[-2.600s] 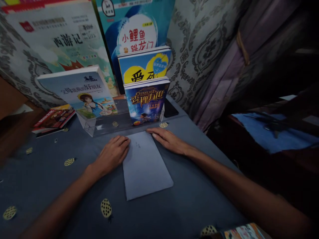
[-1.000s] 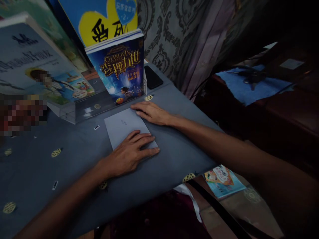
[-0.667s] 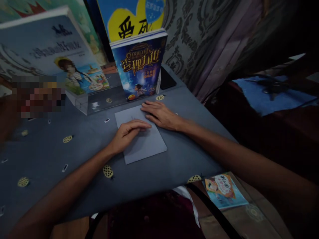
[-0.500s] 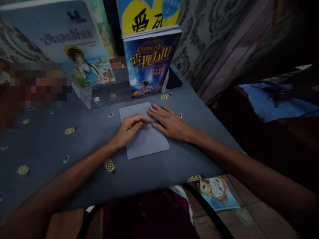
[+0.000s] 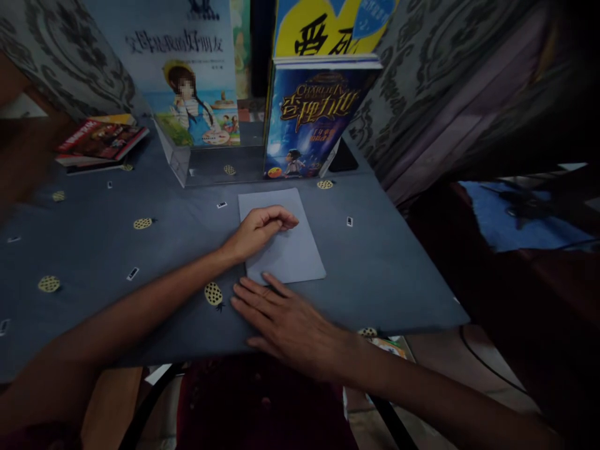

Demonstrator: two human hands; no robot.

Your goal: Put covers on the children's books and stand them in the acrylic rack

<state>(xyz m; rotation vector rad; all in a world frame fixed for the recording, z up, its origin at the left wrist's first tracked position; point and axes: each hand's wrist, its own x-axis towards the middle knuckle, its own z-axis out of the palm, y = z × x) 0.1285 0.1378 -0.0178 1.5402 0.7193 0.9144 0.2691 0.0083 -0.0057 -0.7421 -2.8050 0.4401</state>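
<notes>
A pale, blank sheet or thin booklet (image 5: 297, 256) with a rounded near right corner lies flat on the table. My left hand (image 5: 265, 231) rests on its upper middle, fingers curled together and thumb tucked close beneath them; nothing shows in the grasp. Just below, my right hand (image 5: 281, 319) is spread flat, palm down. Its fingertips are by the sheet's near left edge, the index finger touching or almost touching it. The rest of that hand is over the tablecloth near the table's front edge.
Books stand in a clear acrylic holder (image 5: 175, 156) at the back, among them a blue book (image 5: 319, 119) and a large picture book (image 5: 192, 94). Several books (image 5: 103, 140) are stacked at the left. A dark phone-like object (image 5: 344, 157) lies behind the holder. The patterned tablecloth (image 5: 178, 244) covers the table.
My right hand has moved from the sheet's right side to its near left edge. My left hand stays curled on the sheet. The view has shifted, showing the left book stack more clearly.
</notes>
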